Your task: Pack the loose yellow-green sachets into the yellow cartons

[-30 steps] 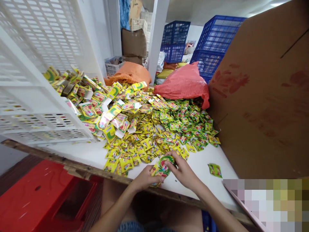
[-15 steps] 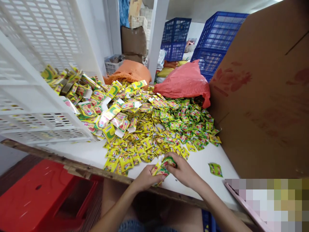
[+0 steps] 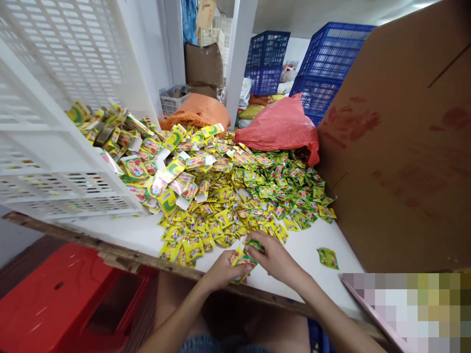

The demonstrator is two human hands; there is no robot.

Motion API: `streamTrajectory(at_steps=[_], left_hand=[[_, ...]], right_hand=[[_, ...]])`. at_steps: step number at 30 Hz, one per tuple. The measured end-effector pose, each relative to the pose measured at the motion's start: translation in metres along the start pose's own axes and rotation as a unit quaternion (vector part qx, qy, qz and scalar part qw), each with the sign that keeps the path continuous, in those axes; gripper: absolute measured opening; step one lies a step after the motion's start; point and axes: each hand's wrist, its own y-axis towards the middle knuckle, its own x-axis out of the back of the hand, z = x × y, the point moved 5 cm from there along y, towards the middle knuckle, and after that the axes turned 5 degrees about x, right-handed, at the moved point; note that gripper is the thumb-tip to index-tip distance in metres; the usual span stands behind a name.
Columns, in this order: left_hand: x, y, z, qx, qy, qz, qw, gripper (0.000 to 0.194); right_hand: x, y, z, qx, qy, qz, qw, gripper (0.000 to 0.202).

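Near the table's front edge, my left hand (image 3: pixel 222 269) is closed round a small yellow-green box (image 3: pixel 243 258) with a white flap at its top. My right hand (image 3: pixel 270 252) pinches a green packet (image 3: pixel 254 244) at the upper end of that box; how far the packet is inside is hidden by the fingers. Just beyond both hands spreads a heap of yellow packets (image 3: pixel 217 215), with green packets (image 3: pixel 279 181) to its right. Small printed boxes (image 3: pixel 172 169), some with open flaps, are piled on the left.
A white crate (image 3: pixel 73 147) lies tipped at the left, and a tall cardboard box (image 3: pixel 397 147) stands at the right. Orange (image 3: pixel 200 108) and red (image 3: pixel 281 122) bags lie behind the heap. One green packet (image 3: pixel 327 258) sits alone. A red stool (image 3: pixel 55 294) is at lower left.
My right hand has shifted slightly left, and the green packet in it is now closer against the box's upper end and less visible. My left hand is almost unmoved.
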Motion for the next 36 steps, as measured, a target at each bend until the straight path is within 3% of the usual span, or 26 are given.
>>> streamTrajectory(at_steps=[3, 9, 12, 14, 17, 22, 24, 27, 33, 36], left_hand=[[-0.001, -0.001, 0.000, 0.004, -0.001, 0.005, 1.000, 0.040], [0.001, -0.003, -0.003, -0.013, 0.010, 0.005, 1.000, 0.040], [0.001, 0.000, -0.005, -0.025, 0.025, 0.012, 0.999, 0.038], [0.002, 0.003, -0.007, -0.054, 0.042, -0.008, 0.998, 0.036], [0.004, 0.009, -0.008, -0.076, 0.041, -0.041, 0.995, 0.037], [0.005, 0.011, -0.009, -0.093, 0.025, -0.079, 0.992, 0.037], [0.007, 0.011, -0.009, -0.092, 0.022, -0.098, 0.991, 0.035], [0.011, 0.012, -0.011, -0.110, 0.024, -0.123, 0.986, 0.032], [0.015, 0.012, -0.010, -0.117, 0.034, -0.123, 0.985, 0.033], [0.016, 0.011, -0.008, -0.098, 0.015, -0.128, 0.987, 0.035]], right_hand=[[-0.002, 0.001, -0.002, -0.014, -0.008, -0.032, 0.999, 0.009], [-0.002, -0.004, 0.015, 0.079, 0.035, 0.057, 0.995, 0.018], [0.010, -0.006, 0.003, 0.028, 0.057, -0.011, 0.998, 0.036], [0.013, -0.007, -0.007, -0.003, 0.051, -0.046, 0.998, 0.030], [0.007, -0.006, -0.012, 0.003, 0.026, -0.042, 0.999, 0.013], [-0.003, 0.002, -0.014, -0.026, 0.091, -0.033, 0.995, 0.034], [-0.005, 0.005, -0.013, -0.017, 0.122, -0.023, 0.992, 0.026], [-0.007, 0.007, -0.012, 0.012, 0.078, -0.062, 0.995, 0.012], [-0.022, -0.002, -0.017, -0.014, 0.069, -0.098, 0.993, 0.017], [-0.020, -0.005, -0.014, -0.012, 0.035, -0.118, 0.992, 0.013]])
